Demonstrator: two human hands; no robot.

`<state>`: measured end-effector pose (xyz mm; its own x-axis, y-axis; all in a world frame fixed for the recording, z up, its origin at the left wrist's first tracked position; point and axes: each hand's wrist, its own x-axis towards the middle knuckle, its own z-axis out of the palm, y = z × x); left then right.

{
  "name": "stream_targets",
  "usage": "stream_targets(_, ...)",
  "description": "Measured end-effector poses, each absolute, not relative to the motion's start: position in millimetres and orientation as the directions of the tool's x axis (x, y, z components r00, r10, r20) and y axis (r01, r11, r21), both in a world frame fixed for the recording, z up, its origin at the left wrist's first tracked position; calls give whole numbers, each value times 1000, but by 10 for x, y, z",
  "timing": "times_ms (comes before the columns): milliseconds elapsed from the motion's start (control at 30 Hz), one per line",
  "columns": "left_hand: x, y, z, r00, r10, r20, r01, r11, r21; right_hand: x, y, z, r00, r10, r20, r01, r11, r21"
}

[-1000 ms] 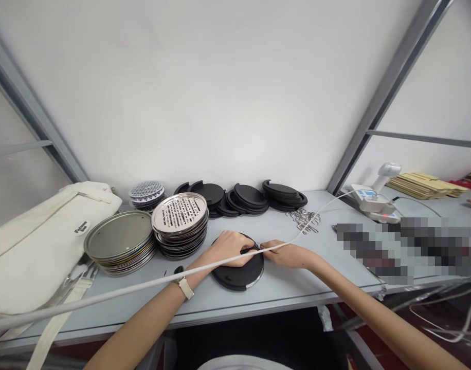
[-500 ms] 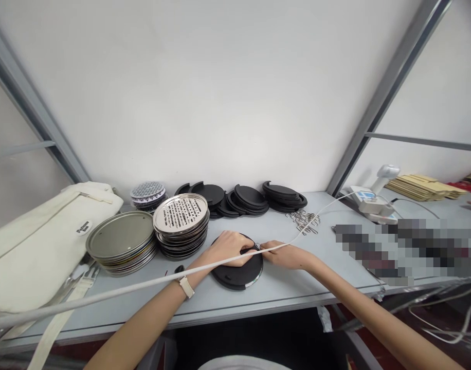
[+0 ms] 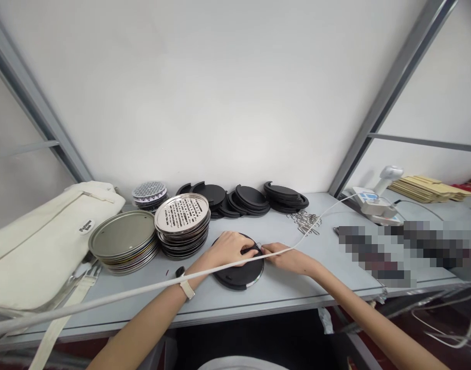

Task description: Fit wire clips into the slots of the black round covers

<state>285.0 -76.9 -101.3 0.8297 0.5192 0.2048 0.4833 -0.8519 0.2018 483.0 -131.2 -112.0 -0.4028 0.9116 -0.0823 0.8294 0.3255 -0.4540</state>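
Observation:
A black round disc (image 3: 235, 277) with a shiny strip along its right rim lies flat near the table's front edge. My left hand (image 3: 230, 250) is closed over its upper part, thumb and fingers bent together and holding it. At the disc's upper right edge, my right hand (image 3: 285, 259) pinches a small metal clip (image 3: 259, 246), mostly hidden by the fingers. Similar metal clips (image 3: 307, 222) lie in a loose heap further back. Black discs (image 3: 251, 198) are piled along the wall. A stack of perforated metal grater plates (image 3: 181, 213) stands to the left.
Left are a stack of plain metal discs (image 3: 122, 234), patterned discs (image 3: 149, 190) and a cream bag (image 3: 46, 241). A white cable (image 3: 150, 288) crosses in front of my forearms. On the right stand a white device (image 3: 374, 203) and flat yellowish pieces (image 3: 428, 187).
My right hand has shifted very slightly at the disc's edge, and the clip's loop shows a little more. My left hand stays on the disc. The whole view has moved slightly.

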Motion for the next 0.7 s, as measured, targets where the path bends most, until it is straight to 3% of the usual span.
stream_targets(133, 2862, -738, -1052, 826, 529, 193, 496, -846, 197, 4782, -1377, -1189, -299, 954, -7, 812, 251, -526)
stream_targets(300, 2860, -742, -1054, 807, 552, 210, 501, -828, 250, 4738, -1425, -1343, -232, 967, 105, 825, 253, -505)
stream_targets(467, 2858, -766, -1024, 839, 418, 350, 341, -903, 261, 4731, -1454, -1395, -213, 964, 158, 812, 265, -519)
stream_targets(700, 2881, -739, -1043, 883, 306, 357, 209, -936, 284, 4741, -1464, -1427, -217, 949, 228, 757, 311, -575)
